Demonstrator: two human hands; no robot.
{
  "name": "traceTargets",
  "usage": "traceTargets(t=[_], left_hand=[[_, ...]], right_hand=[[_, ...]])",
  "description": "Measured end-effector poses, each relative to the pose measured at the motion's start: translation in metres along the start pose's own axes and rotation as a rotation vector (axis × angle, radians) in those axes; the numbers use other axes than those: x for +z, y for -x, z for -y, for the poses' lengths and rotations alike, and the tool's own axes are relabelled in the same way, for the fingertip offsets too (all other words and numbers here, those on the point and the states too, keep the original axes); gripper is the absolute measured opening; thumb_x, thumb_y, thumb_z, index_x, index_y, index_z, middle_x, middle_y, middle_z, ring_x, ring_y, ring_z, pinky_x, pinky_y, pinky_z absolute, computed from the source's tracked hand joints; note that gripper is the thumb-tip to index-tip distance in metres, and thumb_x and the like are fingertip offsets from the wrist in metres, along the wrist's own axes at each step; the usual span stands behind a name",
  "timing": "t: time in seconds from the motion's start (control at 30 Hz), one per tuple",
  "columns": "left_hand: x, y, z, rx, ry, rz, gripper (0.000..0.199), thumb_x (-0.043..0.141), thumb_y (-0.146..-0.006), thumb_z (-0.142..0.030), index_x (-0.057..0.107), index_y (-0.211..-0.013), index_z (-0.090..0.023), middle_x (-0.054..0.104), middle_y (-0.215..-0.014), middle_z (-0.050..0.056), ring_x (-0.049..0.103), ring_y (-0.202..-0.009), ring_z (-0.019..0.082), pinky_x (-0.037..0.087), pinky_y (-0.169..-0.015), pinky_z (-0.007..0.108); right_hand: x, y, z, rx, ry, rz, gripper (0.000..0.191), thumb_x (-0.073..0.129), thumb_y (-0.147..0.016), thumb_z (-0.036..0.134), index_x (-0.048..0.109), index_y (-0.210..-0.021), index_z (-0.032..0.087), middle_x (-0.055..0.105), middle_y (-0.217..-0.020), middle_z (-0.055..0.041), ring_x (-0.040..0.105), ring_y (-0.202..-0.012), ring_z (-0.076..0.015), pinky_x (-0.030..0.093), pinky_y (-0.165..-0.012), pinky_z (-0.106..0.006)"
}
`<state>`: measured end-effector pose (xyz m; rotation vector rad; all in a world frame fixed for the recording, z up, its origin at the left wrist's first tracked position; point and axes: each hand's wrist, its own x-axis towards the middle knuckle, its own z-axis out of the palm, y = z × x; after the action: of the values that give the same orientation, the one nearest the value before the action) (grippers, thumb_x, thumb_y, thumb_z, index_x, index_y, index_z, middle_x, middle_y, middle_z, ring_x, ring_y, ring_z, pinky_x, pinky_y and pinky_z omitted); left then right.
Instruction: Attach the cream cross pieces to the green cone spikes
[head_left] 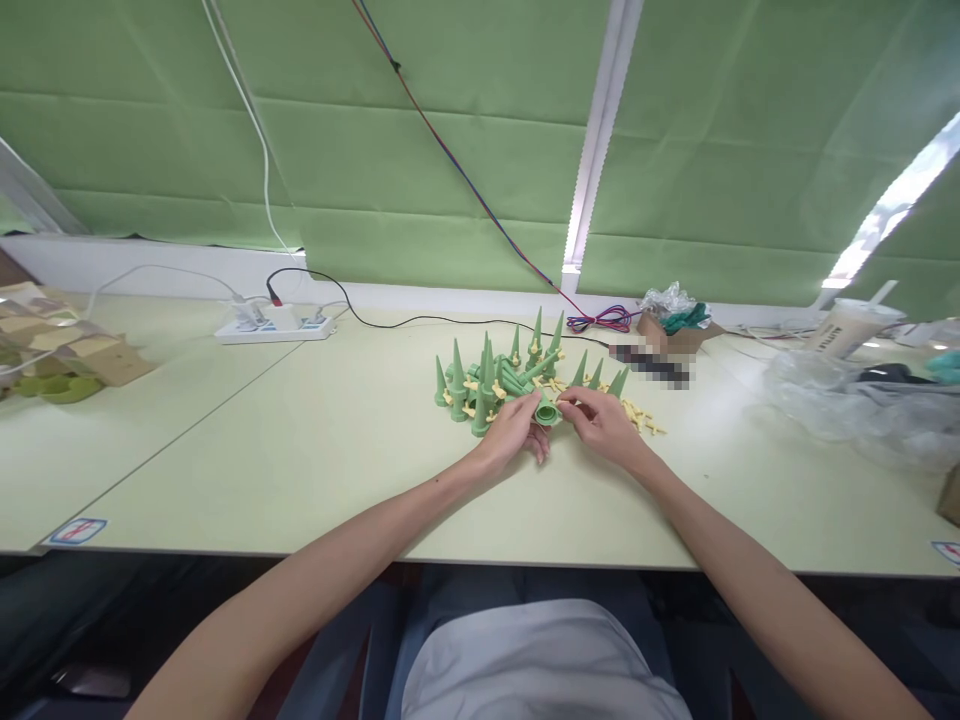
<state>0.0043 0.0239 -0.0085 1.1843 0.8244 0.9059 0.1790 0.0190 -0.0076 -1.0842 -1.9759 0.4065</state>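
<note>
Near the middle of the table, my left hand (517,428) is closed on a green cone (547,412), whose hollow round base faces me. My right hand (596,420) is pinched at the right side of that cone, around a small yellowish piece (562,404) mostly hidden by the fingertips. Several green cones (457,385) stand upright to the left and behind my hands, some with small yellow pieces on them. Other green cones lie in a heap among them. Loose yellow pieces (643,417) are scattered just beyond my right hand.
A white power strip (276,326) with plugs and cables lies at the back left. Cardboard pieces (105,355) are at the far left. An open box (679,338) sits behind on the right, with a cup (851,328) and clear plastic bags (847,400) farther right.
</note>
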Motion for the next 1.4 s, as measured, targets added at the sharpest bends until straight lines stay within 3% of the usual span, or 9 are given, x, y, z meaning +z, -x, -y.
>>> traceTargets(t=[0.2,0.37,0.67,0.87,1.03,1.13,1.23,1.4], left_hand=[[-0.003,0.0,0.003,0.016,-0.038,0.046,0.031,0.047,-0.093,-0.047,0.05,-0.095,-0.016,0.054,-0.054,0.0,0.06,-0.046,0.016,0.047,-0.039,0.024],[-0.006,0.001,0.004,0.097,-0.156,0.071,0.033,0.049,-0.092,-0.05,0.049,-0.086,-0.018,0.054,-0.054,-0.001,0.06,-0.047,0.014,0.048,-0.041,0.024],[-0.004,0.003,0.004,0.239,-0.311,0.054,0.037,0.051,-0.088,-0.055,0.044,-0.083,-0.02,0.052,-0.056,-0.005,0.056,-0.043,0.012,0.045,-0.039,0.023],[-0.003,0.007,0.002,0.313,-0.442,0.005,0.029,0.049,-0.091,-0.049,0.045,-0.086,-0.021,0.049,-0.052,-0.005,0.053,-0.044,0.012,0.043,-0.045,0.022],[-0.001,0.01,0.001,0.413,-0.527,-0.063,0.023,0.05,-0.091,-0.043,0.05,-0.087,-0.02,0.052,-0.065,-0.002,0.051,-0.049,0.01,0.042,-0.049,0.022],[-0.002,0.009,0.002,0.469,-0.549,-0.086,0.021,0.049,-0.092,-0.04,0.054,-0.09,-0.02,0.056,-0.084,0.002,0.05,-0.051,0.008,0.043,-0.051,0.022],[-0.003,0.007,0.004,0.487,-0.574,-0.095,0.021,0.048,-0.093,-0.038,0.057,-0.094,-0.019,0.055,-0.103,0.006,0.05,-0.052,0.006,0.045,-0.053,0.023],[-0.003,0.005,0.007,0.495,-0.667,-0.14,0.024,0.049,-0.092,-0.034,0.057,-0.11,-0.02,0.054,-0.116,0.008,0.054,-0.062,0.009,0.048,-0.059,0.024]], right_hand=[[-0.001,0.0,-0.001,0.002,0.024,0.014,0.022,0.047,-0.094,0.031,0.059,-0.079,0.019,0.056,-0.065,0.0003,0.046,-0.055,-0.0125,0.034,-0.055,-0.025],[0.0,0.0,-0.001,0.011,0.065,0.031,0.025,0.046,-0.094,0.032,0.054,-0.075,0.019,0.05,-0.06,0.0023,0.039,-0.053,-0.0114,0.03,-0.055,-0.025],[0.002,-0.002,-0.004,0.031,0.077,0.053,0.033,0.038,-0.095,0.035,0.039,-0.066,0.02,0.042,-0.059,0.0026,0.041,-0.056,-0.0126,0.031,-0.058,-0.026],[0.002,-0.003,-0.005,0.046,0.057,0.072,0.037,0.035,-0.096,0.04,0.038,-0.064,0.021,0.042,-0.057,0.0022,0.041,-0.055,-0.0134,0.032,-0.057,-0.027],[0.001,-0.003,-0.004,0.086,-0.034,0.094,0.042,0.034,-0.097,0.047,0.037,-0.063,0.022,0.039,-0.05,0.0034,0.038,-0.051,-0.013,0.032,-0.053,-0.027],[0.001,-0.004,-0.003,0.103,-0.071,0.1,0.045,0.034,-0.096,0.051,0.037,-0.063,0.022,0.039,-0.049,0.0036,0.037,-0.049,-0.0125,0.032,-0.05,-0.026],[0.002,-0.004,-0.004,0.116,-0.082,0.071,0.046,0.036,-0.096,0.052,0.038,-0.062,0.022,0.039,-0.048,0.0036,0.037,-0.049,-0.0125,0.031,-0.05,-0.026],[0.003,-0.006,-0.005,0.134,-0.046,-0.006,0.046,0.04,-0.094,0.052,0.039,-0.061,0.021,0.04,-0.05,0.0028,0.038,-0.05,-0.0128,0.032,-0.051,-0.026]])
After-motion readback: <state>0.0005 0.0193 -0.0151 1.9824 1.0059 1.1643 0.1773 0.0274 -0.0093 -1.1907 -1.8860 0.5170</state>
